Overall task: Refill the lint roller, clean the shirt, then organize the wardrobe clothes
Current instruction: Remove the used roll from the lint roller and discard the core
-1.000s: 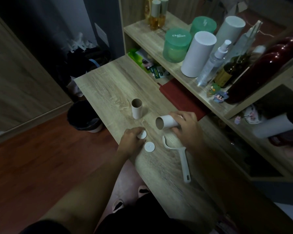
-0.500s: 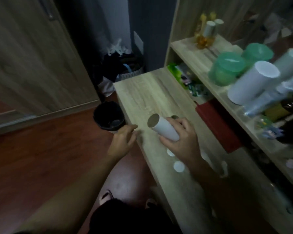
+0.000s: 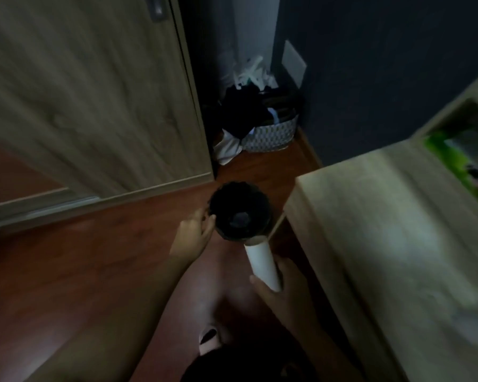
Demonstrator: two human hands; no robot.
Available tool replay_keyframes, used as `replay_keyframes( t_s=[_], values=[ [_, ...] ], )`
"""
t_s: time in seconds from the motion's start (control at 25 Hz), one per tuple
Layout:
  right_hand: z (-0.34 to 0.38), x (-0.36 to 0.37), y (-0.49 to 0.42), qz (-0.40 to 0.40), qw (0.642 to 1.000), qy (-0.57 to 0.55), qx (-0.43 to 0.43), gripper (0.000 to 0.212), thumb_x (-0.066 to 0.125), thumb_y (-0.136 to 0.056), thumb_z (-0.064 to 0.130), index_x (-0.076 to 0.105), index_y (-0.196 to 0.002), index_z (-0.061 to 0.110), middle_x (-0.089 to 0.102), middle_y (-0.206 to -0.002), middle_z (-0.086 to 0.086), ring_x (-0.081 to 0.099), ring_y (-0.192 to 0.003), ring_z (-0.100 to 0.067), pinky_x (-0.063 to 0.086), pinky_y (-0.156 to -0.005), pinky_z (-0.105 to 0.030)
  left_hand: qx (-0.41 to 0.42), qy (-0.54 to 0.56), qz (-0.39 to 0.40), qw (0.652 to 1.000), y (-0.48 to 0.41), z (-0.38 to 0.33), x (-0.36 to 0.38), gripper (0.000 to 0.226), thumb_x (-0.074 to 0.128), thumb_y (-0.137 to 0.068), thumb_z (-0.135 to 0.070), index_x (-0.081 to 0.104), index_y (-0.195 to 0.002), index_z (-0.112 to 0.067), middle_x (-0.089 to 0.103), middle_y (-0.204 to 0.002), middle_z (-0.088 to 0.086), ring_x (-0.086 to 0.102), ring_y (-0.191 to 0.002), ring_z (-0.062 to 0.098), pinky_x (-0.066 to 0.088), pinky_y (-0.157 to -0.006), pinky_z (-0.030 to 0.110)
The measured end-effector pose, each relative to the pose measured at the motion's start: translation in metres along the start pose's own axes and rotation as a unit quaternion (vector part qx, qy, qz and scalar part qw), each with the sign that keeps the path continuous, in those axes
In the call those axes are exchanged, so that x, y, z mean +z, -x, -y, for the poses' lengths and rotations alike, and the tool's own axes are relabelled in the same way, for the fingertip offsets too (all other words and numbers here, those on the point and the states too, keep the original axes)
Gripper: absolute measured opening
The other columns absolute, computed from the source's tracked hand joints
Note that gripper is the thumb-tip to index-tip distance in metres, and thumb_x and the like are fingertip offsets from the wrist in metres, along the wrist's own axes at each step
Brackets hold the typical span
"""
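Paper tube (image 3: 262, 264) now near black bin (image 3: 239, 213)

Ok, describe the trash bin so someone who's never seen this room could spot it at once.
Start at the light wooden table on the right; off its left corner, on the reddish floor, stands the trash bin. It is small, round, black and open-topped, unlike the pale patterned basket of clothes farther back.

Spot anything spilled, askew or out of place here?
The basket in the corner overflows: dark clothes heap above its rim and a pale garment spills onto the floor. Otherwise nothing odd; the right hand holds the tube by the bin.
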State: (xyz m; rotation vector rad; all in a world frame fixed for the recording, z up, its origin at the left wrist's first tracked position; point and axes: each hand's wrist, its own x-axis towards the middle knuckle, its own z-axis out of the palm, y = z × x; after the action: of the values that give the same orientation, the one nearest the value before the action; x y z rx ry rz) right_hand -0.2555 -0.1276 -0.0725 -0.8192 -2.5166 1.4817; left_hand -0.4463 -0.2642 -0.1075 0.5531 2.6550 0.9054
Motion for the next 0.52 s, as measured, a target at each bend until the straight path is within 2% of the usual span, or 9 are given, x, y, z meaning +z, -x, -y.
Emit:
replay_keyframes(
  t_s=[0.12, 0.16, 0.24, 0.28, 0.36, 0.44, 0.52],
  values=[
    [-0.058, 0.053, -0.037, 0.015, 0.997, -0.002, 0.078, 0.061, 0.076, -0.059, 0.055, 0.062, -0.11, 0.025, 0.062, -0.101, 0.01, 0.061, -0.092, -0.007, 0.049, -0.073, -0.023, -0.048, -0.025, 0.005, 0.999, -0.062, 0.057, 0.039, 0.045, 0.055, -0.093, -0.026, 0.049, -0.131, -0.002, 0.062, -0.12, 0.024, 0.061, -0.105, 0.04, 0.049, -0.084, 0.044],
    [-0.085, 0.075, -0.055, 0.02, 0.995, 0.009, 0.102, 0.073, 0.074, -0.054, 0.063, 0.062, -0.113, 0.022, 0.062, -0.104, 0.008, 0.061, -0.093, -0.01, 0.049, -0.073, -0.023, -0.067, -0.024, 0.008, 0.997, -0.088, 0.082, 0.063, 0.048, 0.054, -0.093, -0.029, 0.048, -0.133, -0.003, 0.061, -0.121, 0.023, 0.06, -0.107, 0.04, 0.049, -0.086, 0.044],
    [-0.13, 0.109, -0.09, 0.009, 0.993, 0.028, 0.118, 0.098, 0.053, -0.045, 0.089, 0.063, -0.112, 0.017, 0.061, -0.102, 0.009, 0.06, -0.089, -0.011, 0.046, -0.069, -0.019, -0.094, -0.02, 0.009, 0.995, -0.131, 0.125, 0.103, 0.052, 0.054, -0.093, -0.032, 0.046, -0.135, -0.004, 0.061, -0.122, 0.022, 0.06, -0.107, 0.04, 0.048, -0.086, 0.043],
    [-0.159, 0.129, -0.112, -0.001, 0.993, 0.034, 0.116, 0.105, 0.043, -0.046, 0.094, 0.066, -0.109, 0.013, 0.059, -0.097, 0.01, 0.058, -0.084, -0.01, 0.041, -0.064, -0.014, -0.106, -0.018, 0.003, 0.994, -0.155, 0.149, 0.129, 0.054, 0.053, -0.093, -0.035, 0.045, -0.136, -0.003, 0.061, -0.122, 0.022, 0.06, -0.107, 0.039, 0.048, -0.086, 0.043],
    [-0.205, 0.167, -0.15, -0.031, 0.993, 0.061, 0.101, 0.105, 0.034, -0.055, 0.094, 0.069, -0.102, 0.006, 0.056, -0.087, 0.011, 0.06, -0.074, -0.013, 0.034, -0.062, -0.007, -0.13, -0.015, -0.008, 0.991, -0.195, 0.191, 0.18, 0.058, 0.051, -0.093, -0.039, 0.042, -0.137, -0.003, 0.06, -0.124, 0.023, 0.059, -0.107, 0.039, 0.048, -0.085, 0.043],
    [-0.234, 0.191, -0.184, -0.037, 0.993, 0.066, 0.095, 0.103, 0.033, -0.059, 0.092, 0.069, -0.102, 0.006, 0.06, -0.088, 0.007, 0.064, -0.075, -0.017, 0.033, -0.063, -0.006, -0.141, -0.012, -0.006, 0.99, -0.221, 0.214, 0.217, 0.059, 0.049, -0.095, -0.04, 0.038, -0.139, -0.003, 0.059, -0.124, 0.025, 0.058, -0.108, 0.041, 0.047, -0.084, 0.042],
    [-0.256, 0.215, -0.208, -0.02, 0.995, 0.058, 0.083, 0.102, 0.036, -0.058, 0.092, 0.067, -0.107, 0.008, 0.061, -0.093, 0.007, 0.06, -0.079, -0.007, 0.037, -0.064, -0.009, -0.144, -0.019, 0.001, 0.989, -0.242, 0.233, 0.254, 0.059, 0.048, -0.095, -0.039, 0.036, -0.14, -0.002, 0.058, -0.123, 0.026, 0.056, -0.109, 0.042, 0.046, -0.084, 0.042]
  ],
)
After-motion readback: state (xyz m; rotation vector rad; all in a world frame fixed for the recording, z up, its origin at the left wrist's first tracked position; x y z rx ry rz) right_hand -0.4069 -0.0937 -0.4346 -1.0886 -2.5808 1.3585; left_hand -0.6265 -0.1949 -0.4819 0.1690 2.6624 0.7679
